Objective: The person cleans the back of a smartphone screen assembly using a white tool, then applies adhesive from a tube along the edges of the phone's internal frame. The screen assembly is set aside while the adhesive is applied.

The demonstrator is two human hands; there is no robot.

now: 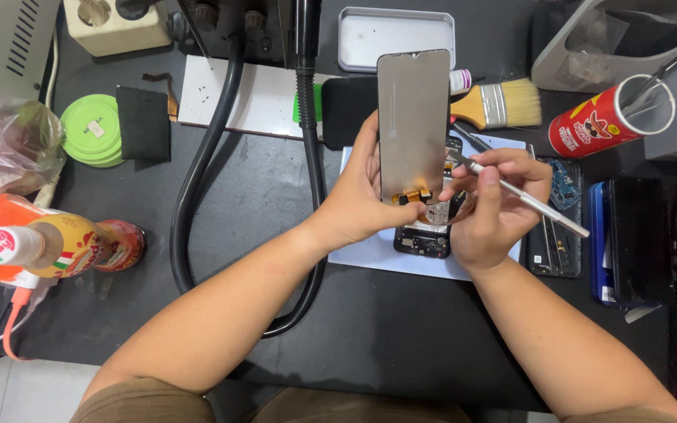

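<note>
Both bare forearms reach forward and converge. The left hand (362, 200) pinches with fingers upright; the right hand (495, 207) curls in a pen-like grip.

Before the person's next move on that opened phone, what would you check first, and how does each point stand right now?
1. Left hand has a firm grip on the grey rectangular phone screen panel: ok, fingers wrap its lower edge and it stands tilted up.
2. Orange flex ribbon at the panel's foot unstrained: cannot tell, the fingers hide most of it.
3. Right hand controls the thin silver metal tool: ok, held like a pen.
4. Tool tip position visible: cannot tell, the tip lies behind the panel's edge.
5. Black opened phone body supported: ok, it lies flat on the pale blue work mat.
</note>
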